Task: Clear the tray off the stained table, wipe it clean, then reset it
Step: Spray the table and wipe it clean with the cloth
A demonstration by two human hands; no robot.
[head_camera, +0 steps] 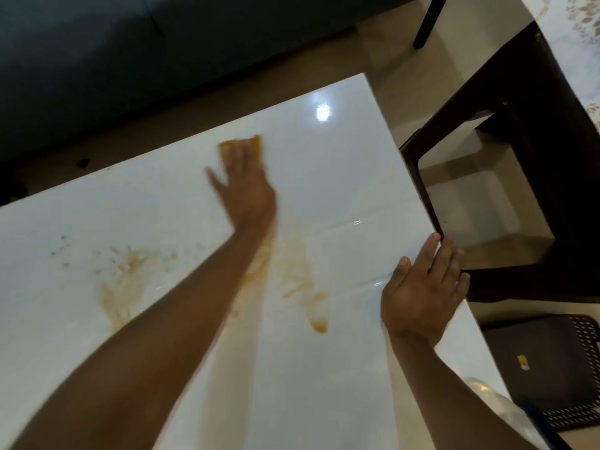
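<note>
The glossy white table (324,177) carries yellow-orange stains (123,280), with a thicker blob (319,326) near the middle. My left hand (243,190) lies flat on a yellow cloth or sponge (256,146) far out on the tabletop, blurred by motion; only the cloth's far edge shows past my fingers. My right hand (422,287) rests open and flat on the table's right edge, holding nothing. No tray is in view.
A dark wooden chair or stool frame (535,157) stands close to the table's right side. A dark perforated plastic stool (558,368) sits on the floor at lower right. A dark sofa (130,60) runs along the far side. Something clear and shiny (487,394) sits at the lower right table edge.
</note>
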